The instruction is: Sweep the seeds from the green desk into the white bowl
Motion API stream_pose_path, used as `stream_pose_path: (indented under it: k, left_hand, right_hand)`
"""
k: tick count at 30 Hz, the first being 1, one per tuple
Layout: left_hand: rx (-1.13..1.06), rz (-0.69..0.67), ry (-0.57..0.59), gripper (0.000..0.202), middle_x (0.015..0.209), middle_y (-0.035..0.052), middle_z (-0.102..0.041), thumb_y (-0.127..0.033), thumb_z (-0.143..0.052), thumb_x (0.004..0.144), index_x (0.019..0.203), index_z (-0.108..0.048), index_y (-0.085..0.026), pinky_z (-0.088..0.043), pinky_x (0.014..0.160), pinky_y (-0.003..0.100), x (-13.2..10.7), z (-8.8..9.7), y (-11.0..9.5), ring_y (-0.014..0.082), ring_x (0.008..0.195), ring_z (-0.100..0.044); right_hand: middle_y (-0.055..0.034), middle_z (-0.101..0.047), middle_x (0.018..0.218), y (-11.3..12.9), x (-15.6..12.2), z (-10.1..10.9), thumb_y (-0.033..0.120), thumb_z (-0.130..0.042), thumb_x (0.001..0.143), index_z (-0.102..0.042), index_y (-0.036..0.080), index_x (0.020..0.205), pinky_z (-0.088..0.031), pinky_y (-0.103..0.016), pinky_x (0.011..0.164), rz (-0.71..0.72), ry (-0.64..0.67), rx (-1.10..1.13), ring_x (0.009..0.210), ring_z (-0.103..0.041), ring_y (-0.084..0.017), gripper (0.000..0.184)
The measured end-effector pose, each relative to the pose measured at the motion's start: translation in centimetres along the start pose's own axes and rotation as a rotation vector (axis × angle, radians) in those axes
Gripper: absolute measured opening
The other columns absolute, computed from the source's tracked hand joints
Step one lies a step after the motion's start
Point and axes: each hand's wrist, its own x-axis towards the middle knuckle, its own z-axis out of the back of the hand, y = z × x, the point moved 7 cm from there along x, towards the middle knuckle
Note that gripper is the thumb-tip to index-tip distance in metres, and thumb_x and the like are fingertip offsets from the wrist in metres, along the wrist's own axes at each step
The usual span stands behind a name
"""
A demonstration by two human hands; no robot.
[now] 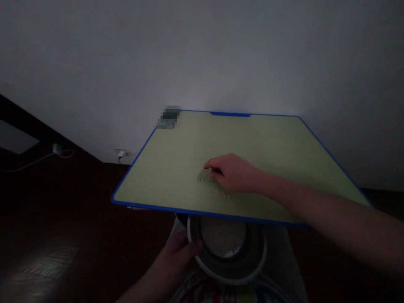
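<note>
Resting on the table (176, 168), the right hand (235, 172) cupped loose grains (206, 175) just beyond its curled fingertips; the left hand (176, 252) (nearer the body) gripped the bowl (202, 263) rim below.

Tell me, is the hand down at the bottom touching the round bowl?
Touching. In the head view, the left hand grips the rim of the bowl, its thumb lying over the white edge.

no legible txt, no labels, dim pic
</note>
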Motion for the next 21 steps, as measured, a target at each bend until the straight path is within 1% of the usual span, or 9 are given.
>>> stream_pose_path:
  k: [4,7,10,14,18,21]
  left_hand:
    - [-0.054,0.033,-0.037,0.021,0.079,0.0075,-0.075,-0.027,-0.06,0.079,0.091,-0.07,-0.013,-0.047,0.065,0.025,-0.4,0.4,0.1,0.0211,0.076,-0.067]
    - [-0.063,0.025,-0.032,0.018,0.075,0.0065,-0.075,-0.026,-0.06,0.079,0.087,-0.071,-0.013,-0.047,0.062,0.025,-0.5,0.4,-0.2,0.0204,0.073,-0.067]
    - [-0.052,0.021,-0.024,0.017,0.076,0.0061,-0.075,-0.024,-0.06,0.079,0.087,-0.071,-0.013,-0.048,0.063,0.024,-0.5,0.4,-0.1,0.0189,0.069,-0.067]
    - [-0.058,0.038,-0.023,0.019,0.077,0.0062,-0.075,-0.025,-0.06,0.079,0.092,-0.069,-0.014,-0.048,0.068,0.027,-0.2,0.2,0.2,0.02,0.072,-0.067]
    - [-0.045,0.025,0.014,0.023,0.083,0.0087,-0.075,-0.024,-0.059,0.08,0.097,-0.068,-0.012,-0.048,0.075,0.031,0.2,-0.4,0.1,0.0213,0.078,-0.066]
    - [-0.048,0.03,0.02,0.023,0.083,0.0088,-0.075,-0.022,-0.059,0.08,0.098,-0.068,-0.012,-0.047,0.076,0.033,0.3,-0.7,0.1,0.0222,0.078,-0.067]
  right_hand:
    - [-0.0057,-0.069,0.096,1.0,1.6,-0.4,0.016,-0.049,0.08,-0.065,0.018,0.103,-0.041,-0.027,0.074,0.159,0.136,0.007,0.085,-0.061,-0.018,0.029]
    - [-0.004,-0.07,0.095,1.4,1.3,-0.4,0.015,-0.05,0.079,-0.065,0.02,0.103,-0.042,-0.025,0.073,0.207,0.227,0.052,0.084,-0.061,-0.016,0.029]
    - [-0.0027,-0.07,0.094,1.3,-0.1,-0.4,0.016,-0.053,0.079,-0.066,0.023,0.102,-0.042,-0.025,0.073,0.2,0.283,0.09,0.084,-0.062,-0.016,0.028]
    - [-0.0039,-0.07,0.092,1.1,-2.9,-0.2,0.015,-0.052,0.079,-0.066,0.02,0.101,-0.042,-0.025,0.074,0.173,0.288,0.162,0.084,-0.062,-0.016,0.026]
    - [-0.0041,-0.069,0.092,0.4,-5.5,0.0,0.015,-0.051,0.08,-0.065,0.019,0.102,-0.042,-0.026,0.073,0.079,0.266,0.227,0.083,-0.061,-0.016,0.026]
    - [-0.0021,-0.069,0.091,-0.4,-6.7,0.1,0.017,-0.052,0.079,-0.065,0.02,0.102,-0.042,-0.024,0.069,0.005,0.247,0.297,0.079,-0.06,-0.015,0.026]
